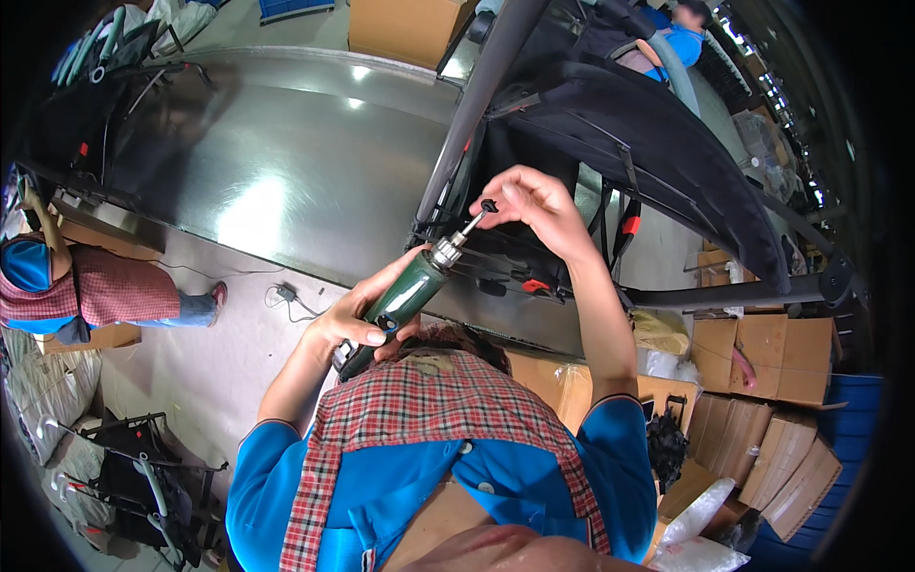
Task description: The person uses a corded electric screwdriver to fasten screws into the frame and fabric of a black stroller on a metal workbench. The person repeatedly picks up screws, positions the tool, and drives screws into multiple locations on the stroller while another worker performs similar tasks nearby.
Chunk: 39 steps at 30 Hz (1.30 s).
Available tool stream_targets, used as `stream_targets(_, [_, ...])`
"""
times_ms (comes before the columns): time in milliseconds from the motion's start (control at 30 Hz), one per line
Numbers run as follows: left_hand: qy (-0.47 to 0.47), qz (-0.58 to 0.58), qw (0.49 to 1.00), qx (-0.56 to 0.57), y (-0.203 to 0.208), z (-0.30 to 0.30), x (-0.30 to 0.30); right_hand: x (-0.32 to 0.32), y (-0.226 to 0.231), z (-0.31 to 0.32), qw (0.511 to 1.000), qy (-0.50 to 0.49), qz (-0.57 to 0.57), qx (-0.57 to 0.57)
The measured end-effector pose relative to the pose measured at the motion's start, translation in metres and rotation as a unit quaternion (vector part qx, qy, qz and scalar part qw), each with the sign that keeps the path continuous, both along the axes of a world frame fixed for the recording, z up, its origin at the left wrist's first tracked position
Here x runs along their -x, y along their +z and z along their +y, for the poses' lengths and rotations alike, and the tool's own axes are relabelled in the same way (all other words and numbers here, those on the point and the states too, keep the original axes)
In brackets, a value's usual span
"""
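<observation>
Left hand (360,322) is wrapped round a green power screwdriver (408,294), right hand (529,208) has fingers curled by 1 small black piece (489,206) at its tip, can't tell if gripping.

To the left of the green screwdriver (408,297), a hand could pass over the broad metal surface (191,157). Beyond its chuck (446,252), a slanting dark tube (482,105) stands in the way; to its right, black fabric (686,176) and a frame bar (734,294) obstruct. The right hand (534,210) crowds its tip, while the checked apron (429,396) closes its near side.
</observation>
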<state>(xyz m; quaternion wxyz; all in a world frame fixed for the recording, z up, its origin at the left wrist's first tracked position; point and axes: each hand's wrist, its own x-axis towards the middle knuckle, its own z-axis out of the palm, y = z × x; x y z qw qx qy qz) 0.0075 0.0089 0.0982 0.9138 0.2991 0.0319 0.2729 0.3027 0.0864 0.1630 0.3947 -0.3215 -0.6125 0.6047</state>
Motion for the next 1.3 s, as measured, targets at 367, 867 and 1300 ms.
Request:
stream_targets(367, [0.055,0.033,0.997,-0.044,-0.003,-0.002,-0.001,0.027,0.002,0.001,0.997,-0.041,0.063,-0.031])
stream_targets(867, [0.070,0.076,0.993,-0.057,0.004,-0.004,-0.008,0.036,-0.005,-0.014,0.982,-0.182,0.000,-0.049])
stream_targets(1300, [0.070,0.088,0.990,-0.085,0.002,-0.003,-0.010,0.037,-0.011,-0.019,0.977,-0.202,0.002,-0.062])
